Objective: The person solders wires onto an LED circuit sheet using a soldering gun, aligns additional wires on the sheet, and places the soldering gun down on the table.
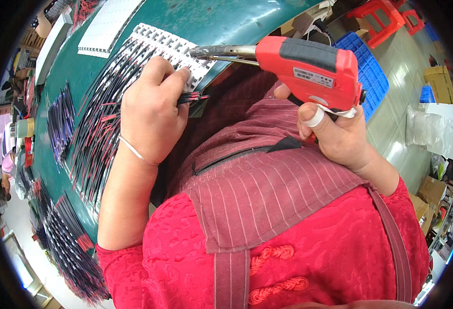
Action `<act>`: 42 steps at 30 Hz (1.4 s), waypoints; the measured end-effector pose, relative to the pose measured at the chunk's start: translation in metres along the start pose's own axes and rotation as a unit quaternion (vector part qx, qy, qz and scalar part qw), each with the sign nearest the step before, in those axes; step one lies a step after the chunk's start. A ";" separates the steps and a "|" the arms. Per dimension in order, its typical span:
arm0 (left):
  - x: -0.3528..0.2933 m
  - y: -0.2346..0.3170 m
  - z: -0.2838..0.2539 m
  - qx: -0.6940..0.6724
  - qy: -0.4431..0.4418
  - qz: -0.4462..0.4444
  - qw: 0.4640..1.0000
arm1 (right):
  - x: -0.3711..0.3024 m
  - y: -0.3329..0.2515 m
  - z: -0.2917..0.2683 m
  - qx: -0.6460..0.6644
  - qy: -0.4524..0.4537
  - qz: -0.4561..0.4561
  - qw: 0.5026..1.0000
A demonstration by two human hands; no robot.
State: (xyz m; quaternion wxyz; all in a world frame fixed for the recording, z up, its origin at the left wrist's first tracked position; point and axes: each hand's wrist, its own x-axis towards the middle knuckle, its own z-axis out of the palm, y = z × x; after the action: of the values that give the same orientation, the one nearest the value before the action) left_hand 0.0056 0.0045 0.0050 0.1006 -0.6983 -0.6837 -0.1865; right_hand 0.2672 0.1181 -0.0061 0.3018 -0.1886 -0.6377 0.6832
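My right hand [334, 129] is closed round the handle of a red and black soldering gun [308, 69], with white tape on one finger. Its metal tip points left and lies close over the near right end of a white row of connector blocks [159, 41] on the bench; contact cannot be told. Beside that tip, my left hand [154, 105] has its fingers pinched at the row. A small bundle of black wires with red ends [193, 97] juts out from under its palm, apparently held in it. Many black and red wires [100, 123] run from the row, left of my left hand.
The green bench top [226, 23] holds a second white strip [105, 31], a purple-black wire bundle [60, 126] and another large wire bundle [72, 242] at lower left. To the right on the tiled floor stand a blue crate [375, 77], a red plastic stool [378, 18] and cardboard boxes [437, 85].
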 end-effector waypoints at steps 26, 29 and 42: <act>-0.012 0.000 -0.009 0.055 0.073 0.040 0.995 | -0.009 -0.001 -0.002 0.010 0.022 -0.018 1.000; -0.010 0.001 -0.006 0.044 0.071 0.047 0.995 | -0.010 -0.002 -0.002 0.014 0.027 -0.012 0.999; -0.007 0.007 -0.003 0.000 0.077 0.052 0.996 | -0.015 -0.010 -0.002 -0.007 0.026 0.005 1.000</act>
State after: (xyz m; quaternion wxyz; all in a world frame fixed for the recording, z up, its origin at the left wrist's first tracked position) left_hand 0.0124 -0.0040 0.0059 0.1620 -0.7165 -0.6368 -0.2342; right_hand 0.2817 0.1098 0.0016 0.3133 -0.2116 -0.6336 0.6750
